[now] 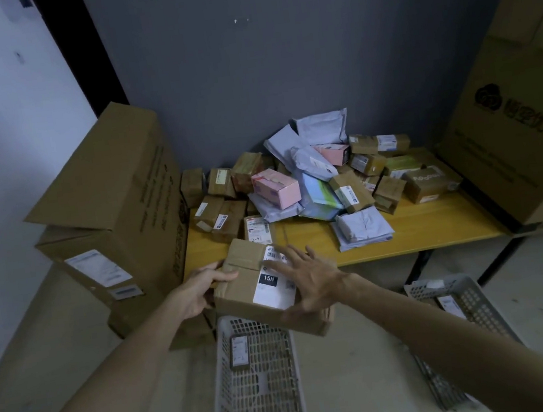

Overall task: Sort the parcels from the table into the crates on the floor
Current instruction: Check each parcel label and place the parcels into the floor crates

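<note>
**Item 1.** Pale grey perforated plastic crate [217,382], lower centre of the frame, on the floor. It is holding one small brown parcel [239,351] at its far left corner. Its long axis is running near to far.

**Item 2.** Second grey perforated plastic crate [484,309], lower right, well apart from the first. It is carrying a white-labelled parcel [451,306].

**Item 3.** Brown taped cardboard box with a white "15H" shipping label [240,296], centre frame. It is hanging in the air over the far end of the first crate, just off the bench edge. Its long axis is lying roughly in line with that crate, tilted slightly toward the right. The first crate is sitting directly beneath it, so it appears to be the nearer destination.

**Item 4.** Left hand [202,291] is gripping the box's left edge, thumb curled over the top.

**Item 5.** Right hand [310,276] is lying flat across the label side, fingers spread.

**Item 6.** Yellow wooden bench [421,224], mid-frame. It is bearing a heap of brown cartons, pink boxes [276,188] and grey mailer bags [361,228], all awaiting sorting.
</note>
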